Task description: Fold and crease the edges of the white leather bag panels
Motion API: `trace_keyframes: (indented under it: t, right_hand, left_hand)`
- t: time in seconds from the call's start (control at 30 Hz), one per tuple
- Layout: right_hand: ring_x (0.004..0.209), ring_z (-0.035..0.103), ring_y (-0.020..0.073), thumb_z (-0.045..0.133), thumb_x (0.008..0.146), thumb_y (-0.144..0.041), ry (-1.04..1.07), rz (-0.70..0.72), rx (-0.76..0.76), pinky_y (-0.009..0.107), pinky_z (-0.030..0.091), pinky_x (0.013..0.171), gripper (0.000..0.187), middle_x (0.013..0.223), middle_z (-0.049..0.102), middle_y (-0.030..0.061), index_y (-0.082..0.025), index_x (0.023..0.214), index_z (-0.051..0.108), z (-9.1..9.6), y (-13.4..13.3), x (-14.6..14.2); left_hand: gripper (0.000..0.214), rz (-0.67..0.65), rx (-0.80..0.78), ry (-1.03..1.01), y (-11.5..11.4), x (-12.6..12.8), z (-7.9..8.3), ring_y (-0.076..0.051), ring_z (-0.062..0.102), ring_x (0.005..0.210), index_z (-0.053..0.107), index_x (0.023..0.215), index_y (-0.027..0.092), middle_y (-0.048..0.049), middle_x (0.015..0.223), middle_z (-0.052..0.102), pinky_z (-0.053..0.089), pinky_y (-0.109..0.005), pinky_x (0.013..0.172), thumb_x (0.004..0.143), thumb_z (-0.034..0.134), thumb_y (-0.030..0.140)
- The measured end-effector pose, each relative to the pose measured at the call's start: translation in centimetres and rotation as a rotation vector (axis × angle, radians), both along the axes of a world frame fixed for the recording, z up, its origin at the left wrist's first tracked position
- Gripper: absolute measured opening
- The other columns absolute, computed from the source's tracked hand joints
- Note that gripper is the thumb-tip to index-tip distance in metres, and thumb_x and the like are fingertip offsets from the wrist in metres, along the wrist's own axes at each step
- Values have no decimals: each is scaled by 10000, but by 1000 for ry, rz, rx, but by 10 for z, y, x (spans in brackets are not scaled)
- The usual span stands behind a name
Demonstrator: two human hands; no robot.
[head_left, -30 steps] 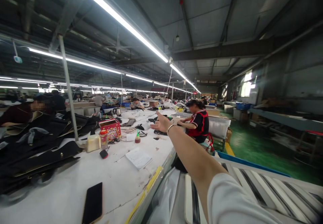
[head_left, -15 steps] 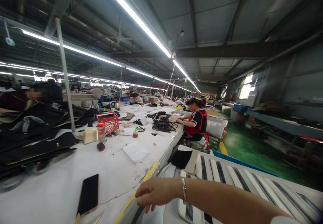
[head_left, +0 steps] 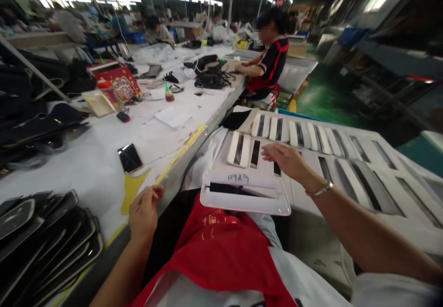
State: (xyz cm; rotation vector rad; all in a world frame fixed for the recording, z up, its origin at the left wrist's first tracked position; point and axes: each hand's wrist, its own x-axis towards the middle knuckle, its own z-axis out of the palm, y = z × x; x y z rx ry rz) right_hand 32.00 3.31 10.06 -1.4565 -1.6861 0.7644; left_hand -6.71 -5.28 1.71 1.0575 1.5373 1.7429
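My right hand (head_left: 285,159) hovers with fingers spread over a row of white rectangular pieces with dark slots (head_left: 277,129) laid on a white surface to my right. A white frame marked with handwritten numbers (head_left: 242,191) lies just in front of it, near my red apron (head_left: 221,247). My left hand (head_left: 145,210) rests loosely curled on the edge of the white worktable (head_left: 86,168), beside a yellow cut shape (head_left: 133,189); nothing shows in it. A black phone (head_left: 129,158) lies a little beyond it.
Stacked black curved pieces (head_left: 41,233) fill the near left of the table. Farther along are dark fabric (head_left: 31,113), a red printed box (head_left: 119,83), a small glue bottle (head_left: 169,92) and paper (head_left: 173,115). A person in black and red (head_left: 266,64) sits working farther down. Green floor lies right.
The view dropped from the ceiling to the table and my lap. My right hand pulled back from far ahead and moved right over the white slotted pieces. My left hand came into view.
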Motion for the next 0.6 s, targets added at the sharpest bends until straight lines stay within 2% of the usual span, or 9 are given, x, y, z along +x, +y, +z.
trace_keyframes:
  t: [0.1,0.17,0.23,0.3,0.37,0.47,0.6]
  right_hand:
    - [830,660,207,453,856,-589,-70,-211,23,400,510,828,489,914,693,110,-172,1013,657,-42,-44,45]
    - [923,644,233,466,832,-616,-103,-362,19,441,464,911,516,957,690,118,-182,1039,652,-70,-68,69]
    - [1015,617,240,487,805,-632,18,-522,-39,445,427,963,541,1041,672,133,-180,1059,640,-96,-83,85]
    - [1070,600,228,485,810,-616,302,-631,-173,421,424,973,529,1171,624,150,-175,1070,618,-116,-93,88]
    - [1029,627,210,366,876,-589,436,-621,-252,385,487,890,512,1194,618,147,-176,1053,612,-128,-99,79]
    - [974,646,220,360,902,-561,883,-459,-453,359,519,816,492,1067,670,142,-159,1025,614,-136,-99,56]
    - [847,673,223,313,942,-522,1196,-416,-577,352,537,737,500,888,696,127,-120,1026,598,-136,-90,42]
  left_hand:
    - [230,-83,-106,-95,9,12,-12,-162,632,833,653,775,170,-49,877,682,511,-242,724,814,552,373]
    - [271,-120,-150,-91,19,21,-20,-173,631,889,678,900,152,-77,957,685,497,-252,770,822,557,381]
    - [298,-169,-186,-161,32,36,-27,-185,618,996,669,997,151,-97,1066,674,480,-274,847,844,547,375]
    - [302,-227,-273,-335,45,58,-34,-180,575,1115,640,1084,170,-89,1175,643,460,-281,913,882,516,357]
    - [312,-279,-400,-513,54,83,-40,-176,543,1175,619,1116,164,-86,1205,631,465,-281,930,932,440,341]
    - [372,-371,-539,-627,57,112,-47,-211,594,1107,622,1064,110,-116,1062,684,512,-319,889,966,347,340]
    - [497,-571,-511,-711,56,117,-50,-237,635,1042,600,1112,115,-118,950,709,537,-407,874,973,240,428]
